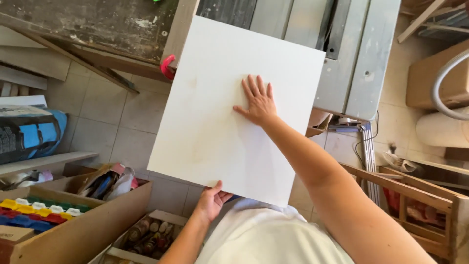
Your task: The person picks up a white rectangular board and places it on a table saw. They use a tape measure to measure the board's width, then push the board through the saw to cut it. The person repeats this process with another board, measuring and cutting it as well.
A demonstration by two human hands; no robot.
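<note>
White panel (215, 98) lies half on the grey saw table (361, 54), its near edge overhanging the floor. Right hand (259, 103) presses flat, fingers spread; left hand (211, 201) pinches the near edge. Steady, even downward pressure would keep it from tipping.

The large white square board (234, 112) hides much of the grey metal bench (351, 63) beneath it, so how far it rests on that surface cannot be told. The fingers of the left hand (211, 200) at the lower middle of the frame are tucked under the board's near edge; only the thumb and palm show. The red round clamp (167, 67) peeks out half covered at the board's upper left edge. The open cardboard box of tubes (141, 237) is cut off by the bottom edge, its contents too small to identify
</note>
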